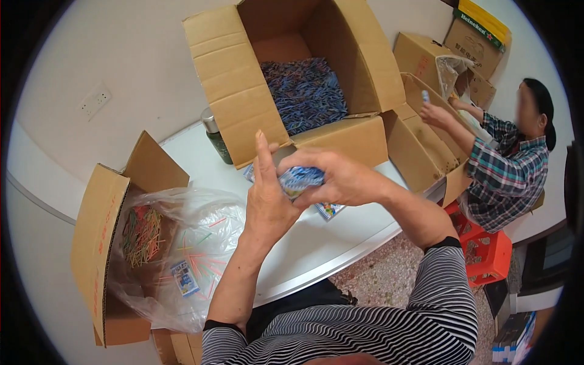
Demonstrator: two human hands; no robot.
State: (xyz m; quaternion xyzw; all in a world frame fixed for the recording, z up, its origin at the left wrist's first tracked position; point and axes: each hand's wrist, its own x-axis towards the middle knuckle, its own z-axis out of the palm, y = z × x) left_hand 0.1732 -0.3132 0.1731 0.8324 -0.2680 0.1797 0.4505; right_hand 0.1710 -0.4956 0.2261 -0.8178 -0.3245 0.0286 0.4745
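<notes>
In front of my chest my two hands meet around a small blue patterned bundle (302,177), which looks glossy like a packet; its contents are hard to make out. Fingers and thumb of my right hand (350,176) wrap it from the right. My left hand (266,198) has its fingers stretched upward, the palm side against the bundle's left end. Partly behind my hands, a small printed packet (330,210) lies on the white table (292,261). Beyond them stands a large open carton (237,67) with a heap of thin blue and purple sticks (307,94).
At left, another carton (97,243) holds red and green thin sticks (143,237). A clear plastic bag (207,213) spills from it, with a blue packet (184,278) nearby. A flask (216,137) stands behind. At right, a co-worker (508,158) works at a long carton (420,140).
</notes>
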